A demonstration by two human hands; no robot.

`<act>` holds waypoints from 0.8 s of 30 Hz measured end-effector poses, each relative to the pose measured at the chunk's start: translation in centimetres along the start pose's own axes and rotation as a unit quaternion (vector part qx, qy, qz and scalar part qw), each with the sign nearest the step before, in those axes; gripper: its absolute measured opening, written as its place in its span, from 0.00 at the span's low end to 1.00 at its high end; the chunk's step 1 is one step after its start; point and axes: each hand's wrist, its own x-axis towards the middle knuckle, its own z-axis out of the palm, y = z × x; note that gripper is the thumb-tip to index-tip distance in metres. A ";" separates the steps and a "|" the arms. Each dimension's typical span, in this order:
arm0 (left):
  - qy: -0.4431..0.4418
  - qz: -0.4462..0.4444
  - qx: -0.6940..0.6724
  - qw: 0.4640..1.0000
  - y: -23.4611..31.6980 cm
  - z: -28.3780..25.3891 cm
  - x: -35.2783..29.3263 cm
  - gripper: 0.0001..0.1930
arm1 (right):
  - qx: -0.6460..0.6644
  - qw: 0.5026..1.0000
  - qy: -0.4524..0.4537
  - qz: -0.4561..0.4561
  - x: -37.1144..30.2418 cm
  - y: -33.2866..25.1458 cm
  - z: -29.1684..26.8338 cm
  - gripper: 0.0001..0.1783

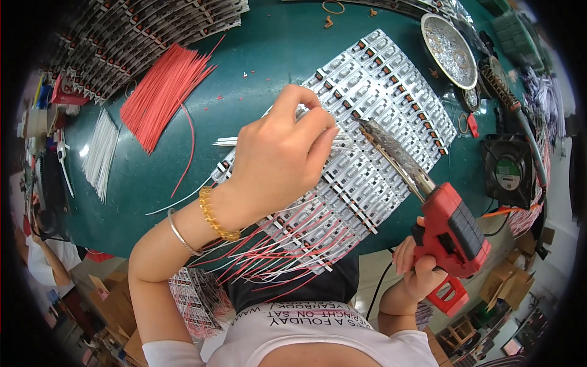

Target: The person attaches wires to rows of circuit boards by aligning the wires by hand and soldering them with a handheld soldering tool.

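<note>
A sheet of small circuit boards [391, 92] in rows lies on the green table [263, 49], its near rows trailing red and white wires [293, 244]. Over its left part, my left hand [269, 153] is closed in a pinch on white wires [226, 141], whose ends stick out on both sides of it. The fingertips are partly hidden from above. My right hand [417, 266] grips a red and black soldering gun [452, 226] by its handle. The gun's long, darkened tip [367, 127] points up and left over the boards, close to my left fingers.
Left of the boards lie a bundle of red wires [165, 92] and a smaller white bundle [101, 156]. More board sheets [134, 37] fill the far left. At right stand a round metal dish [449, 52], a soldering iron in a coiled holder [498, 79] and a black fan [507, 171].
</note>
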 end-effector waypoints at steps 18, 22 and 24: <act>-0.023 0.008 0.007 1.000 0.4 0.7 -0.3 0.06 | 0.007 1.000 0.020 0.012 -0.6 0.3 -0.7 0.38; -0.011 0.034 0.020 0.999 0.3 0.8 -0.3 0.07 | -0.014 0.999 0.022 0.018 -1.0 0.4 -1.0 0.37; -0.008 0.044 0.023 0.999 0.3 0.8 -0.3 0.07 | -0.027 0.999 0.026 0.022 -1.1 0.2 -0.8 0.38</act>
